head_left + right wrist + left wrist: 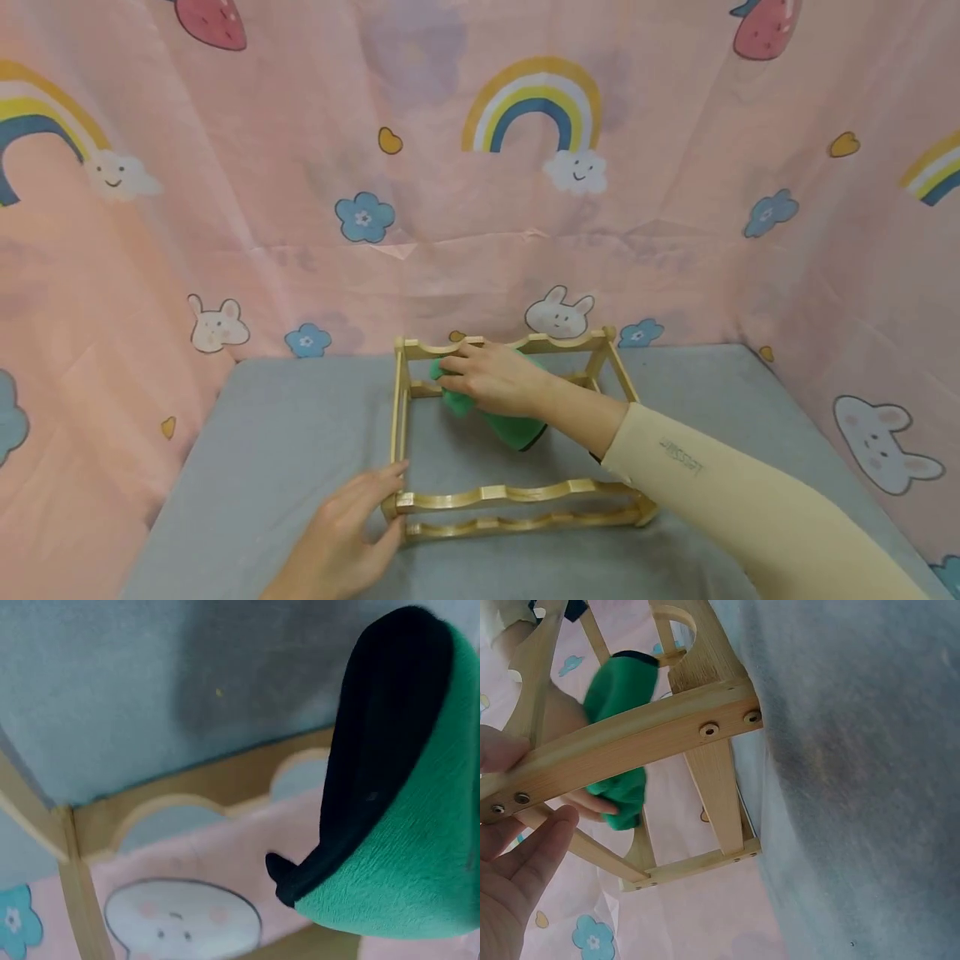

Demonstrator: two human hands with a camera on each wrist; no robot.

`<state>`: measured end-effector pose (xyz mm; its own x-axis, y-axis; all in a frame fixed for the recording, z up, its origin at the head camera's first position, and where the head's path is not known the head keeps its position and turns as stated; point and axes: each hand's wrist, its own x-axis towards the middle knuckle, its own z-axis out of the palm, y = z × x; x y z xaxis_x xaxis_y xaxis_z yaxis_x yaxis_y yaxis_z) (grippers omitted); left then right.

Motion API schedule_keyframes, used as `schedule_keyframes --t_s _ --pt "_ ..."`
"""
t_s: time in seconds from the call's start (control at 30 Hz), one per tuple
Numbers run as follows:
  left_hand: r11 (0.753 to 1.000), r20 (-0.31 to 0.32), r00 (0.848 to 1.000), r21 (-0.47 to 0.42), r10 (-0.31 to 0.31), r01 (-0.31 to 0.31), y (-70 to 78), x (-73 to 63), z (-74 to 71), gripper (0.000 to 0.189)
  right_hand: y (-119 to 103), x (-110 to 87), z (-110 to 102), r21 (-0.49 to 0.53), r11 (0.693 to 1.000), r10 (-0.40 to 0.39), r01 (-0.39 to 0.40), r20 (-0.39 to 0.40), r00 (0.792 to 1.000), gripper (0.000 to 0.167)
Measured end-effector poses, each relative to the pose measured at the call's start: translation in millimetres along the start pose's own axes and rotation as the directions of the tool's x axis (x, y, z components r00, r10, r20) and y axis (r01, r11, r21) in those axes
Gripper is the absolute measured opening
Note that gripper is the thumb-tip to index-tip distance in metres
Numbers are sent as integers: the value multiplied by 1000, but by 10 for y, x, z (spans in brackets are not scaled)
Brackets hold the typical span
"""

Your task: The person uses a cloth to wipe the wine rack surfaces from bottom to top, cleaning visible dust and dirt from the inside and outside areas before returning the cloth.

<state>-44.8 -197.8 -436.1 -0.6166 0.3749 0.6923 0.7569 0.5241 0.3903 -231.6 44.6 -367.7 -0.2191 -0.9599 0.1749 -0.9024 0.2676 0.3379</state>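
Observation:
A wooden rack (pixel 491 493) with scalloped rails stands on the grey-covered table. My left hand (pixel 341 533) grips its near left corner, and in the left wrist view fingers lie on both sides of the rack's end bar (pixel 630 739). Over the far part of the rack, my right hand (pixel 498 379) holds a soft green plush piece (pixel 517 429) with a black end. It tilts between the front and back rails. Up close in the right wrist view, the plush piece (pixel 412 855) shows fuzzy green fabric, a broad black face and a small black tab.
Grey cloth (pixel 300 433) covers the table around the rack. Behind and on both sides hangs a pink curtain (pixel 465 275) printed with rainbows, bunnies and flowers. The rack's back rail (pixel 555 343) runs close to the curtain.

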Motion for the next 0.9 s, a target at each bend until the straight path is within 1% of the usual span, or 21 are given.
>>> schedule_keyframes --t_s 0.07,0.13,0.23,0.27,0.37,0.47,0.5,0.6,0.73,0.83,0.9 --pt "1000 -1 1000 0 3 -3 -3 8 -2 57 1 19 87 13 1000 15 -15 19 1000 38" --pt "1000 -3 1000 -3 10 -10 -8 14 -5 57 -1 41 182 8 1000 12 -12 43 999 39" --pt "1000 -6 1000 -8 15 -15 -6 14 -9 45 -27 92 326 -12 1000 -17 18 87 996 39" --pt "1000 -3 1000 -8 8 -8 -4 10 -12 38 -39 112 375 -24 999 -24 27 99 995 39" --pt "1000 1 1000 -10 2 -2 3 7 -15 33 -83 171 487 -39 999 -24 29 121 992 40" --pt "1000 4 1000 -5 -1 1 14 12 -16 44 -119 223 580 -37 999 -4 9 139 990 38" --pt "1000 2 1000 -7 3 -3 18 15 -15 51 -130 237 604 -35 999 5 0 153 988 38" --pt "1000 3 1000 -3 -1 1 29 18 -19 57 -157 269 666 -35 999 36 -29 218 975 38" --pt "1000 1 1000 -5 -3 3 27 15 -24 55 -175 267 694 -42 996 85 -75 310 947 41" --pt "1000 -3 1000 -7 5 -5 17 11 -24 47 -168 233 681 -29 994 109 -106 337 935 41" --pt "1000 -4 1000 -7 12 -12 14 10 -23 41 -150 192 667 -20 993 117 -117 337 934 41"
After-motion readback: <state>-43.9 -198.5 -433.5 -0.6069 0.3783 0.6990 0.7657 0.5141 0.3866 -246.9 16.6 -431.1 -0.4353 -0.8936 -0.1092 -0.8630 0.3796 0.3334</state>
